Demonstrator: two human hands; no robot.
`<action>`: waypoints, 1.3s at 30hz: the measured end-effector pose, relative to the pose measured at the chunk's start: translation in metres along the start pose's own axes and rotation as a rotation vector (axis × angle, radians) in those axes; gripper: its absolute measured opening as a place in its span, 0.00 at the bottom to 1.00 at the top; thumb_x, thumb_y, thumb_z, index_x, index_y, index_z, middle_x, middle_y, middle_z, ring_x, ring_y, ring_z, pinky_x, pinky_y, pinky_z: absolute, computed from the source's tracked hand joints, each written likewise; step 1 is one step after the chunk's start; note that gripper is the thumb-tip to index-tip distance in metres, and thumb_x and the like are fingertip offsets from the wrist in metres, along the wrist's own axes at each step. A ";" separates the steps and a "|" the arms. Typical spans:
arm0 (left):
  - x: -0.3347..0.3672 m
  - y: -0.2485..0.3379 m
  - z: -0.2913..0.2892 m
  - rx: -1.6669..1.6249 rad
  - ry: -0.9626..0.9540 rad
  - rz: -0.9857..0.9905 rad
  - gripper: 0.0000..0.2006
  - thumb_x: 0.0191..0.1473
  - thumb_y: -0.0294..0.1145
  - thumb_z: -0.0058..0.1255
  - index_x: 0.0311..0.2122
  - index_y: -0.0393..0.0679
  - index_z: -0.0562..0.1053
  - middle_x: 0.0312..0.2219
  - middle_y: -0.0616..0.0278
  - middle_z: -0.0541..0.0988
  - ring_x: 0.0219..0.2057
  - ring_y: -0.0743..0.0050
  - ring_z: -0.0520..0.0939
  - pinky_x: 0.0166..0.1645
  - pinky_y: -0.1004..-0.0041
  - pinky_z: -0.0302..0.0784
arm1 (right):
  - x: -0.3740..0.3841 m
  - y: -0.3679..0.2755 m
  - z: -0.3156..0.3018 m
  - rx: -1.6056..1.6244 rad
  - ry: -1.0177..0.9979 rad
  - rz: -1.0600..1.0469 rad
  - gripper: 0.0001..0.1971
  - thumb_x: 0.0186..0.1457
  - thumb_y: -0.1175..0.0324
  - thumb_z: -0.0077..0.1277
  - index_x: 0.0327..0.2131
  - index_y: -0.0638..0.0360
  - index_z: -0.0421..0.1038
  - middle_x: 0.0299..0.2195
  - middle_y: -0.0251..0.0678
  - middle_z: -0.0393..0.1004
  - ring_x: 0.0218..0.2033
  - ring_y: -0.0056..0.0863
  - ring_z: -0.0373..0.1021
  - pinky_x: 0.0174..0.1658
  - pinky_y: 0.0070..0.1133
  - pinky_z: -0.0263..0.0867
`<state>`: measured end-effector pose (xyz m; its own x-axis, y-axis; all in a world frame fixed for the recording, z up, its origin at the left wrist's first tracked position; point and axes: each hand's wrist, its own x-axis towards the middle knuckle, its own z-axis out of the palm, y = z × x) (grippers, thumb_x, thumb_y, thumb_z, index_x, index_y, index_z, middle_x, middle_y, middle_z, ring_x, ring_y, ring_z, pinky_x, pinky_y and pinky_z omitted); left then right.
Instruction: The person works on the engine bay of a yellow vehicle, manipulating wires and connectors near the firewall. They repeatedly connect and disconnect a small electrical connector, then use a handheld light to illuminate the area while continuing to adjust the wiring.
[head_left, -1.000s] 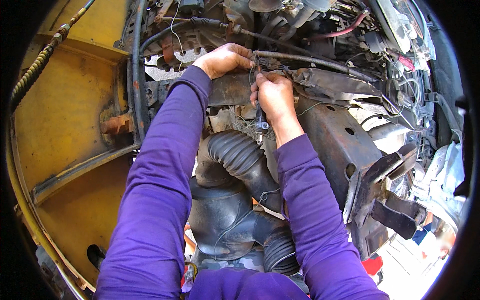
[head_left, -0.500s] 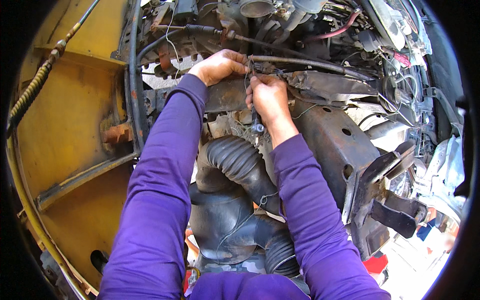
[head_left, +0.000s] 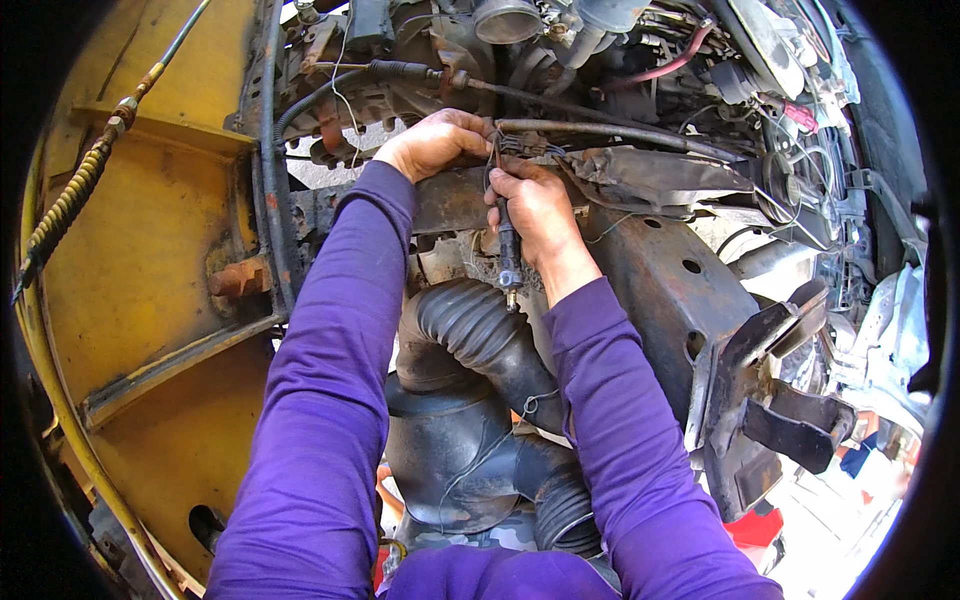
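Note:
My right hand (head_left: 530,205) is closed round a slim, dark cylindrical tool (head_left: 510,255) whose shiny metal end points down toward me. Its upper end reaches a bunch of thin wires (head_left: 520,146) between my hands. My left hand (head_left: 437,147) is closed at the left side of these wires, fingertips partly hidden, so what it pinches does not show clearly. A wire-tied cable sleeve (head_left: 620,132) runs right from there, just above a torn dark wrapping (head_left: 660,172). Behind my hands lies a rusty frame beam (head_left: 455,200).
A black ribbed air hose (head_left: 475,325) and its round housing (head_left: 445,455) stand below my hands. On the left rises a yellow metal panel (head_left: 150,250) with a spring-wrapped cable (head_left: 75,205). A heavy steel frame rail (head_left: 670,280) with a bracket (head_left: 790,430) is on the right.
The tool in my right hand has swung slightly, showing more of its length below the hand. My left hand stays by the wires. The whole view has shifted slightly.

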<state>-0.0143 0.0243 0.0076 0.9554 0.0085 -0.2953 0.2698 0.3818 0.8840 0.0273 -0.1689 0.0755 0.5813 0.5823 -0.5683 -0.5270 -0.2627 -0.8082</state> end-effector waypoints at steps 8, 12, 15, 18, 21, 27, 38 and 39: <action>0.000 0.005 0.006 0.019 0.002 -0.009 0.10 0.51 0.26 0.57 0.38 0.34 0.80 0.33 0.62 0.83 0.35 0.74 0.80 0.48 0.74 0.72 | 0.004 0.004 -0.006 0.290 -0.069 0.093 0.11 0.62 0.73 0.49 0.47 0.61 0.70 0.23 0.32 0.70 0.17 0.20 0.65 0.20 0.21 0.63; -0.002 0.002 0.002 0.070 0.026 -0.002 0.10 0.51 0.27 0.57 0.38 0.34 0.80 0.33 0.62 0.83 0.35 0.74 0.79 0.46 0.74 0.73 | 0.000 0.002 -0.001 0.388 -0.085 0.120 0.14 0.62 0.73 0.48 0.51 0.58 0.68 0.24 0.32 0.70 0.18 0.20 0.64 0.21 0.21 0.63; -0.001 -0.001 0.002 0.085 0.047 0.010 0.10 0.50 0.28 0.58 0.37 0.34 0.80 0.32 0.63 0.83 0.34 0.75 0.79 0.45 0.74 0.73 | 0.001 0.005 -0.002 0.411 -0.118 0.141 0.14 0.64 0.72 0.46 0.53 0.55 0.66 0.26 0.32 0.69 0.20 0.20 0.63 0.23 0.21 0.64; -0.001 0.000 0.004 0.088 0.058 -0.014 0.11 0.49 0.27 0.58 0.37 0.35 0.81 0.31 0.64 0.83 0.33 0.76 0.79 0.44 0.75 0.73 | 0.005 0.005 -0.011 0.446 -0.209 0.169 0.12 0.66 0.70 0.44 0.52 0.52 0.65 0.27 0.30 0.67 0.21 0.19 0.62 0.26 0.22 0.64; -0.003 0.005 0.009 0.127 0.057 -0.006 0.10 0.48 0.27 0.57 0.37 0.35 0.81 0.30 0.64 0.83 0.32 0.77 0.79 0.43 0.76 0.73 | 0.009 0.006 -0.014 0.539 -0.247 0.219 0.11 0.67 0.71 0.43 0.51 0.50 0.65 0.27 0.29 0.66 0.22 0.19 0.62 0.26 0.22 0.63; -0.001 0.004 0.005 0.139 0.033 0.000 0.11 0.48 0.27 0.58 0.37 0.34 0.81 0.30 0.65 0.83 0.32 0.78 0.79 0.43 0.76 0.73 | 0.015 0.008 -0.013 0.571 -0.274 0.232 0.09 0.67 0.71 0.43 0.49 0.50 0.64 0.26 0.28 0.65 0.21 0.19 0.61 0.26 0.22 0.63; -0.003 0.003 0.004 0.161 0.059 0.011 0.13 0.51 0.25 0.58 0.42 0.32 0.80 0.35 0.61 0.84 0.37 0.75 0.80 0.48 0.75 0.74 | 0.008 0.006 -0.012 0.540 -0.251 0.209 0.13 0.66 0.73 0.42 0.53 0.48 0.62 0.24 0.27 0.64 0.20 0.18 0.60 0.25 0.21 0.61; -0.003 0.004 0.006 0.155 0.069 0.015 0.13 0.51 0.24 0.59 0.42 0.32 0.80 0.35 0.62 0.84 0.37 0.75 0.80 0.48 0.75 0.74 | 0.009 0.006 -0.014 0.550 -0.263 0.211 0.14 0.66 0.73 0.42 0.53 0.48 0.62 0.24 0.27 0.64 0.20 0.18 0.60 0.25 0.21 0.61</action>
<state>-0.0156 0.0206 0.0139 0.9503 0.0782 -0.3014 0.2764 0.2343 0.9320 0.0377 -0.1765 0.0634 0.2961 0.7485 -0.5934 -0.8947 -0.0001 -0.4466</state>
